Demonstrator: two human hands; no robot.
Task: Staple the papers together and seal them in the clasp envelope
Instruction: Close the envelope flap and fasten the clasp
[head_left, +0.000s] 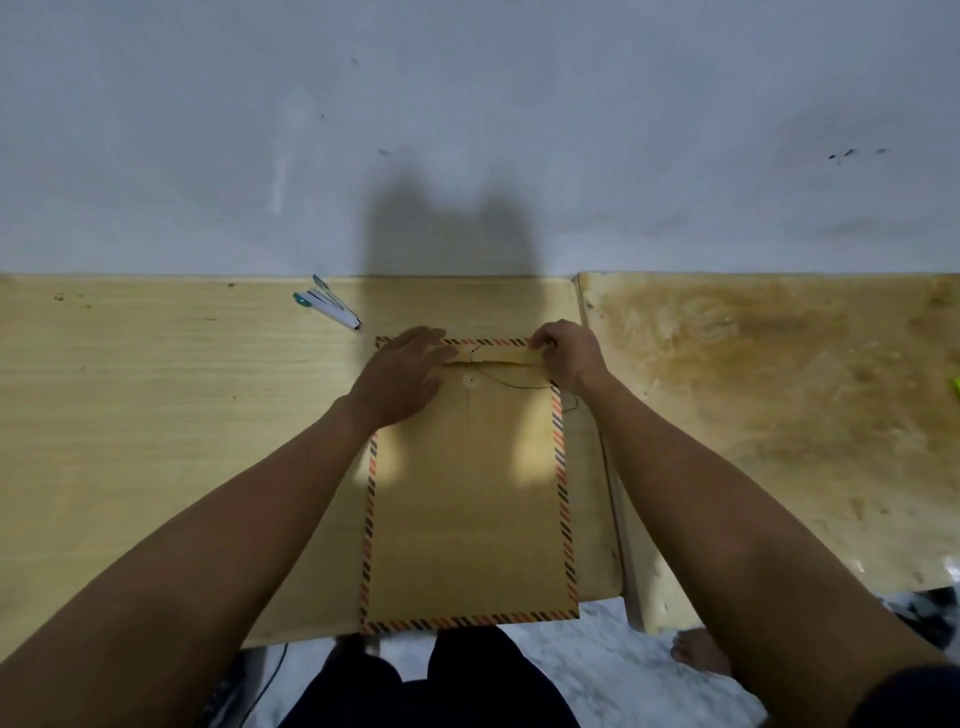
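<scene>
Brown clasp envelope (470, 499) w/ striped orange-black border lies flat at centre frame on the wooden desk (156, 426), bottom edge hanging just past the desk's near edge. My left hand (402, 376) lies flat on its upper left part, fingers straight & pressing over the folded flap (493, 356). My right hand (566, 353) at the top right corner, fingers curled, pinching the flap edge. Thin string (519, 383) trails from the round button (470, 382) toward the right hand. Stapler (330, 307), white w/ teal end, sits upper left of the envelope, apart from it. Papers not visible.
</scene>
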